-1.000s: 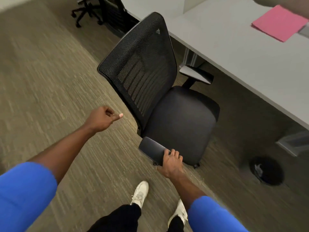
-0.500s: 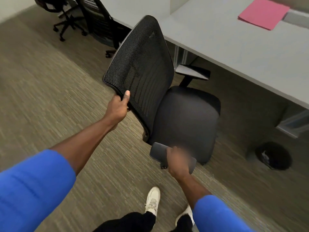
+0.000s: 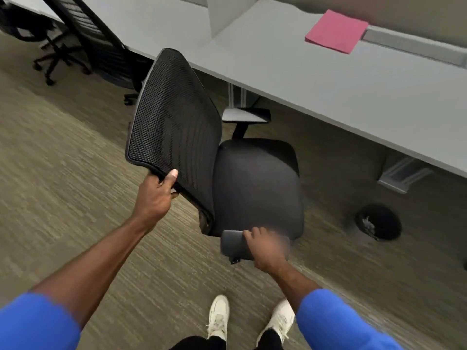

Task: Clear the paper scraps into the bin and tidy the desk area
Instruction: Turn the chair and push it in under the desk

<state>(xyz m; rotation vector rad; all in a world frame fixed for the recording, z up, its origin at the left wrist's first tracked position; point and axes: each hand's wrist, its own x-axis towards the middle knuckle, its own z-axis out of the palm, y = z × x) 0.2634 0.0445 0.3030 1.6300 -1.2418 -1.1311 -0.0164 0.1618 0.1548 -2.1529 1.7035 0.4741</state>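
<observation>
A black office chair (image 3: 255, 188) with a mesh back stands on the carpet in front of the grey desk (image 3: 316, 82). My left hand (image 3: 156, 195) grips the lower left edge of the mesh backrest (image 3: 174, 127). My right hand (image 3: 265, 251) is closed on the chair's near armrest (image 3: 231, 243); its fingers are blurred. A round black bin (image 3: 379, 222) with pale scraps inside sits on the floor under the desk, to the right of the chair. A pink paper sheet (image 3: 336, 31) lies on the desk top at the back.
A second black chair (image 3: 83, 34) stands at the neighbouring desk, upper left. A desk leg bracket (image 3: 401, 175) juts out under the desk near the bin. My white shoes (image 3: 219, 317) are on the carpet behind the chair.
My left hand went from hanging free to gripping the backrest edge. The chair has turned so that its seat faces the desk more. My right hand stayed on the armrest.
</observation>
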